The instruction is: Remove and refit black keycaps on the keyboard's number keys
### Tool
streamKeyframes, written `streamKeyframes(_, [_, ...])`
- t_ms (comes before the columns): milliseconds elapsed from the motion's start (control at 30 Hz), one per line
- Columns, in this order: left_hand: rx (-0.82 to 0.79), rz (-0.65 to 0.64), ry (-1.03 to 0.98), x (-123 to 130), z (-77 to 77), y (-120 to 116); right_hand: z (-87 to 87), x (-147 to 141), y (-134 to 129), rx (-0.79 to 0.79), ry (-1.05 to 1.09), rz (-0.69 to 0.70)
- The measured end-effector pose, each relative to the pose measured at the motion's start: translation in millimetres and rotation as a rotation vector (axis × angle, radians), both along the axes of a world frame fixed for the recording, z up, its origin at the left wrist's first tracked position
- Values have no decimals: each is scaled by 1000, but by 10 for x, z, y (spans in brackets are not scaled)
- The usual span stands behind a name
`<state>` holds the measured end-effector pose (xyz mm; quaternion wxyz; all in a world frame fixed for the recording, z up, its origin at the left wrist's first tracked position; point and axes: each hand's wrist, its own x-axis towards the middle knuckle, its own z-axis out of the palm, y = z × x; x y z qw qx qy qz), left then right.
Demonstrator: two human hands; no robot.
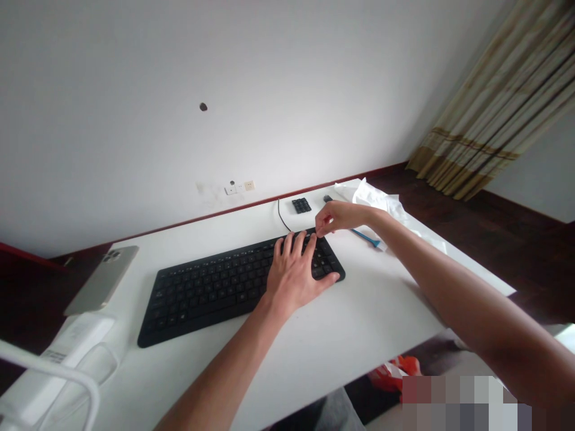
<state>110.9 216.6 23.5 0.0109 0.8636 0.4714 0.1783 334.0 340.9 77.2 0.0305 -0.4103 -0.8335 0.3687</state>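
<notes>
A black keyboard [211, 284] lies at a slant on the white table [350, 335]. My left hand [293, 269] rests on its right part, fingers spread over the keys and thumb stretched across the number pad. My right hand [330, 218] is closed in a pinch at the keyboard's far right edge, close to my left fingertips. Whatever is between its fingers is hidden. Behind the keyboard sits a small block of loose black keycaps [301, 205]. A blue-handled brush [366, 238] lies partly behind my right hand.
Crumpled white wrapping [377, 197] lies at the table's far right. On the left are a phone [105, 278], a white power strip [67, 359] and a white cable [49, 366]. The keyboard's black cord [282, 218] runs towards the wall. Below the front edge is something orange-red [393, 371].
</notes>
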Motion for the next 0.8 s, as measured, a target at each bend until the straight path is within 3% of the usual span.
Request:
streamKeyframes(133, [2, 1, -4, 1, -8, 2, 12, -14, -24, -19, -11, -38])
streamKeyframes(333, [15, 14, 0, 6, -15, -1, 54, -27, -40, 172, 53, 41])
streamKeyframes(800, [33, 16, 4, 8, -18, -8, 133, -45, -126, 117, -27, 18])
